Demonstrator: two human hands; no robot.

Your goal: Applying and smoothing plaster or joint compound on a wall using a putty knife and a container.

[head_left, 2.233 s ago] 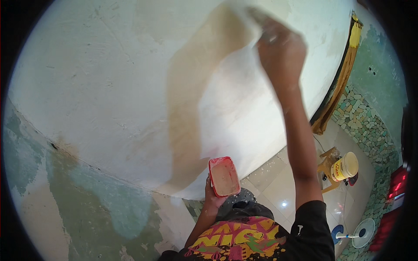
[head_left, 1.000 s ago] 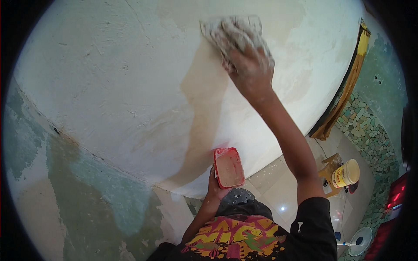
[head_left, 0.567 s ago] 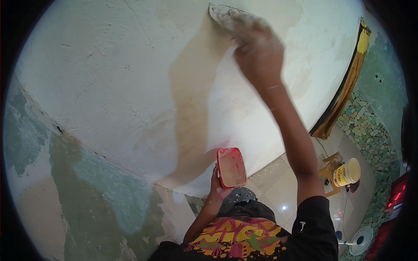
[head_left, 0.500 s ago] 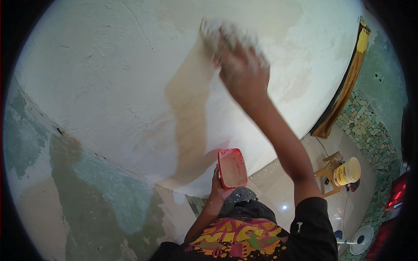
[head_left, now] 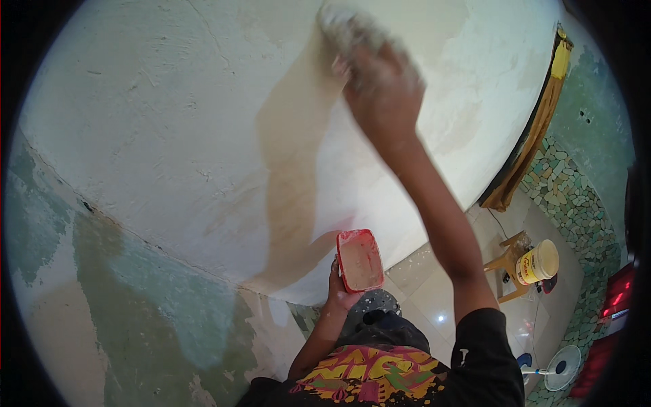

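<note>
Patchy white plaster wall (head_left: 169,136) stood behind the right hand (head_left: 386,91), which clasped a blurred, pale-smeared flat tool (head_left: 342,28); well apart, the left hand (head_left: 336,287) gripped a red rectangular tub (head_left: 357,235) of beige paste (head_left: 362,264) near the wall's lower edge.

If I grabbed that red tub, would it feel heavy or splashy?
The red tub may feel heavy for its size, as pale paste covers its inside. Some seems to cling to its rim, so splashing seems unlikely. Only the left hand holds it, so a bump might tip it.
</note>
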